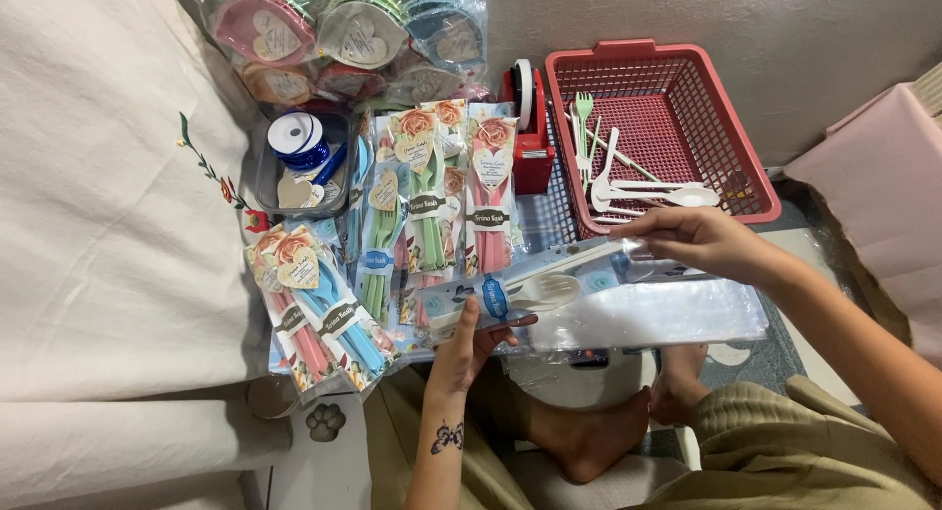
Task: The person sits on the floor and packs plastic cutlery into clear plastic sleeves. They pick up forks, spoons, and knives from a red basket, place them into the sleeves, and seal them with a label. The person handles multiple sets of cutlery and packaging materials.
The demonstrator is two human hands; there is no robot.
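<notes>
My left hand (473, 341) grips the lower end of a clear plastic sleeve (530, 292) holding white plastic cutlery and a printed card with a blue oval label. My right hand (699, 237) pinches the sleeve's other, open end near the red basket. The sleeve lies slanted between the two hands, above a stack of empty clear sleeves (653, 316). Finished cutlery packs (432, 191) in green, pink and blue lie in rows just left of it.
A red mesh basket (677, 64) holds loose white and green spoons and forks (628, 181). A red tape dispenser (528, 127) stands beside it. A grey tray with a blue ribbon spool (299, 137) and bagged heart-shaped boxes (343, 29) sit at the back. White cloth (98, 226) lies on the left.
</notes>
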